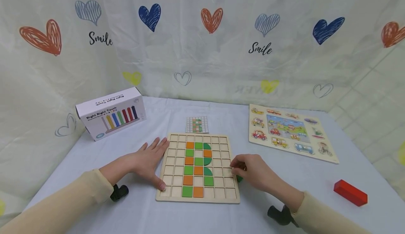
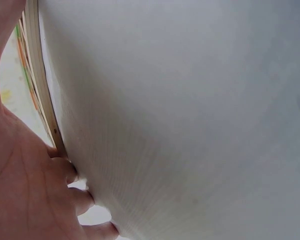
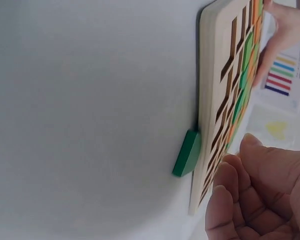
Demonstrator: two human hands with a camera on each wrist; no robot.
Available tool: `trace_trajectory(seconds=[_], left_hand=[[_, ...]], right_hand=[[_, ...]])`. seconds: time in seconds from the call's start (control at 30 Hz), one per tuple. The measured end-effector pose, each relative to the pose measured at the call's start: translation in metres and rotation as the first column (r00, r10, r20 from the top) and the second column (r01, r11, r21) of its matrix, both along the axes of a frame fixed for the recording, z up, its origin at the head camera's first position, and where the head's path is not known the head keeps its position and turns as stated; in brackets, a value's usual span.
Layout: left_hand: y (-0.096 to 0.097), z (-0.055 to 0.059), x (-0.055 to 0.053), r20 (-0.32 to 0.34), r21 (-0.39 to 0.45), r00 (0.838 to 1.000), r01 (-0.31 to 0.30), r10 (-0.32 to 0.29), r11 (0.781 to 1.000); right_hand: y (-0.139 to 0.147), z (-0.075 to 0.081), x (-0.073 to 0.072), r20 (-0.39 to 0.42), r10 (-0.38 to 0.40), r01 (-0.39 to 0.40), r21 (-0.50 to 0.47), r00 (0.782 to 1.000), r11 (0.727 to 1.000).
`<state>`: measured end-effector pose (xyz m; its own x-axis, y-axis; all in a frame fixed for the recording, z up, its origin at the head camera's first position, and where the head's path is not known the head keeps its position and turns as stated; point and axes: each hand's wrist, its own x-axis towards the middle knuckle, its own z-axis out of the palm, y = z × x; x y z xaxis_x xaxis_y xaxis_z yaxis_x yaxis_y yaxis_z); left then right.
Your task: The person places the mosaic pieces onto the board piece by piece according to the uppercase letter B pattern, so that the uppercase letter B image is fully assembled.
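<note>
A wooden grid board (image 1: 218, 202) lies on the white cloth. Orange squares (image 1: 198, 192), light green squares (image 1: 187, 191) and dark green curved pieces (image 1: 207, 161) fill some of its cells. With fingers spread, my left hand (image 1: 149, 163) rests along the left edge, its thumb at the lower left corner. My right hand (image 1: 253, 169) hovers by the right edge, fingers loosely bent; the right wrist view shows nothing between thumb and fingers. Below this hand, a dark green block (image 3: 187, 152) leans against the board's side.
Behind the board lies a small pattern card (image 1: 197, 124). A white toy box (image 1: 112, 112) stands at the back left. At the back right is a wooden vehicle puzzle (image 1: 291, 132), and a red block (image 1: 350, 193) lies on the right.
</note>
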<state>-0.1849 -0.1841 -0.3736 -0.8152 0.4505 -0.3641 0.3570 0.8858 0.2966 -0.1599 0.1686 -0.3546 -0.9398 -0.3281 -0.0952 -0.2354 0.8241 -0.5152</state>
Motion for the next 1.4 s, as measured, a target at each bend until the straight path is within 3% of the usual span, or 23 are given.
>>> trace_trajectory(seconds=[0.2, 0.53, 0.73, 1.17, 1.4], left_hand=[[0.000, 0.000, -0.001, 0.001, 0.000, 1.000, -0.001, 0.001, 1.000], [0.000, -0.001, 0.000, -0.002, 0.003, 1.000, -0.004, 0.004, 1.000], [0.000, -0.001, -0.001, -0.006, 0.002, 1.000, 0.002, -0.002, 1.000], [0.000, -0.001, 0.000, -0.006, 0.000, 1.000, 0.003, -0.003, 1.000], [0.000, 0.000, 0.001, -0.007, 0.000, 1.000, 0.003, -0.003, 1.000]], right_hand=[[0.013, 0.000, -0.002, 0.011, 0.002, -0.002, 0.001, 1.000, 1.000], [0.024, -0.007, -0.004, 0.106, 0.049, -0.050, 0.004, 0.993, 0.999], [0.025, -0.012, -0.003, 0.072, 0.078, -0.078, -0.002, 0.994, 0.997], [0.030, -0.012, 0.000, 0.064, 0.044, -0.042, -0.037, 0.997, 0.998], [0.029, -0.007, -0.002, 0.042, 0.050, -0.050, -0.007, 0.998, 0.999]])
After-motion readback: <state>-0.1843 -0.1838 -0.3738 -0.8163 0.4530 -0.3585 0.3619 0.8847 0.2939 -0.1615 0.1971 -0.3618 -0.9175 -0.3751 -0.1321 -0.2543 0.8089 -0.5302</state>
